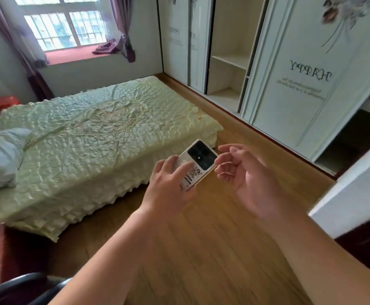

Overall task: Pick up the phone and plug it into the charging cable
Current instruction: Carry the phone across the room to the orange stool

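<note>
The phone [198, 164] is up in the air above the wooden floor [201, 249], just off the near corner of the bed [91, 137], its white back with the dark camera block facing the viewer. The left hand [170, 183] has its grip closed around the phone's lower half, fingers over the printed back. The right hand [243, 172] is just beside the phone's upper right edge with a loose, half-curled grip holding nothing; whether its fingertips touch the phone cannot be told. The bed carries a pale green quilted cover and a light blue pillow [1, 155] at its left end. To the right stands a white wardrobe [300, 84] with one sliding door pushed aside; the shelves [230, 62] seen in the opening are bare. A window [65, 23] with purple curtains is behind the bed.
</note>
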`<state>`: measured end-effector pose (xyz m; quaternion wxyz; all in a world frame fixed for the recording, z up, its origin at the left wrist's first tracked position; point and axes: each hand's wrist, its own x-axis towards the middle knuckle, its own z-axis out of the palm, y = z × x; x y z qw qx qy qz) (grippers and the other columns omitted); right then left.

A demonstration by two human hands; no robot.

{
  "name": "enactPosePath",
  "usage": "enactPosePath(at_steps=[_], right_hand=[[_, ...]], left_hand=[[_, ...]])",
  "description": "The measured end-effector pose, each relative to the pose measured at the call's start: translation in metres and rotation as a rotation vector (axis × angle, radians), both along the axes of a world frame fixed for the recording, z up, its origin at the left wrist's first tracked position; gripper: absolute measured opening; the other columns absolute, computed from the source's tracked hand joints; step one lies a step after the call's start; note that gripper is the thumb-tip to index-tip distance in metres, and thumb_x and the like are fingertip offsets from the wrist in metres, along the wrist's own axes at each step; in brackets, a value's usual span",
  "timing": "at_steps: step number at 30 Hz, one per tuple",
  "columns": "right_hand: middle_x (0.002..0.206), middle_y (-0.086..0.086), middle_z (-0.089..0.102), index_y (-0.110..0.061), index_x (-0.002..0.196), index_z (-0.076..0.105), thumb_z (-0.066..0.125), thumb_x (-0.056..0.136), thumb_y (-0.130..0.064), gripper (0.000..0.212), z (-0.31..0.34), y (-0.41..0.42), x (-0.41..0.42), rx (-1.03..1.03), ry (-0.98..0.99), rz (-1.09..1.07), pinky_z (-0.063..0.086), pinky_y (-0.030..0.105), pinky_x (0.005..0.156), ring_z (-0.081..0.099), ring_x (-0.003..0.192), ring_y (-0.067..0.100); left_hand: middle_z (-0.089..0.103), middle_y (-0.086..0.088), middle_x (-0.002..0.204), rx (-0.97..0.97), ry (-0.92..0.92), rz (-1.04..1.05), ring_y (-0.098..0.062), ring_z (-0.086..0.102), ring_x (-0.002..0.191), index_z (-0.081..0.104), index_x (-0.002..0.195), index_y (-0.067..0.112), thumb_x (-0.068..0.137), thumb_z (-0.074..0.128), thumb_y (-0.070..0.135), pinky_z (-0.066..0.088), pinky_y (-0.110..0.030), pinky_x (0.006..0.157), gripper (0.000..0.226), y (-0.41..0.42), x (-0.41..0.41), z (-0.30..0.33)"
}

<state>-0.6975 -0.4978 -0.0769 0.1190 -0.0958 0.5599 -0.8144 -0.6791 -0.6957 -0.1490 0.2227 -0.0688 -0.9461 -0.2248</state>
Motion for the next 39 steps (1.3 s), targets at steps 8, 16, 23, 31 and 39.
enactPosePath(at_steps=[8,16,23,31,39], right_hand=[[0.083,0.007,0.069,-0.01,0.106,0.063,0.054,0.088,-0.024,0.025,-0.012,0.043,-0.087,0.032,-0.002,-0.139,0.05,0.033,0.07,0.063,0.077,0.021],[0.083,0.007,0.069,-0.014,0.102,0.068,0.055,0.089,-0.026,0.022,-0.034,0.101,-0.211,-0.038,-0.021,-0.191,0.051,0.033,0.071,0.064,0.078,0.02],[0.082,0.005,0.069,-0.018,0.096,0.071,0.055,0.089,-0.027,0.02,-0.02,0.166,-0.326,-0.071,-0.016,-0.179,0.05,0.032,0.07,0.063,0.076,0.019],[0.083,0.007,0.068,-0.015,0.097,0.07,0.054,0.09,-0.026,0.021,-0.003,0.2,-0.416,-0.08,0.02,-0.185,0.049,0.034,0.071,0.062,0.076,0.02],[0.082,0.007,0.068,-0.013,0.099,0.069,0.056,0.088,-0.028,0.022,-0.01,0.197,-0.523,-0.045,0.023,-0.213,0.048,0.035,0.071,0.062,0.076,0.02]], left_hand=[[0.049,-0.008,0.136,0.008,-0.014,-0.149,-0.026,0.033,0.121,0.056,0.125,0.029,0.075,0.062,0.046,0.043,-0.048,0.089,0.053,0.028,-0.104,0.001],[0.05,-0.009,0.136,0.008,-0.022,-0.176,-0.024,0.032,0.12,0.059,0.123,0.024,0.072,0.076,0.033,0.039,-0.044,0.089,0.055,0.086,-0.233,-0.002],[0.052,-0.01,0.132,-0.04,-0.05,-0.171,-0.029,0.038,0.116,0.062,0.118,0.02,0.069,0.079,0.029,0.036,-0.039,0.089,0.053,0.15,-0.35,0.014],[0.049,-0.007,0.135,-0.063,-0.04,-0.195,-0.026,0.036,0.117,0.056,0.12,0.026,0.071,0.074,0.037,0.041,-0.046,0.089,0.054,0.181,-0.442,0.029],[0.047,-0.002,0.134,-0.027,0.001,-0.194,-0.021,0.034,0.115,0.05,0.121,0.032,0.07,0.06,0.05,0.045,-0.043,0.082,0.055,0.174,-0.557,0.016]])
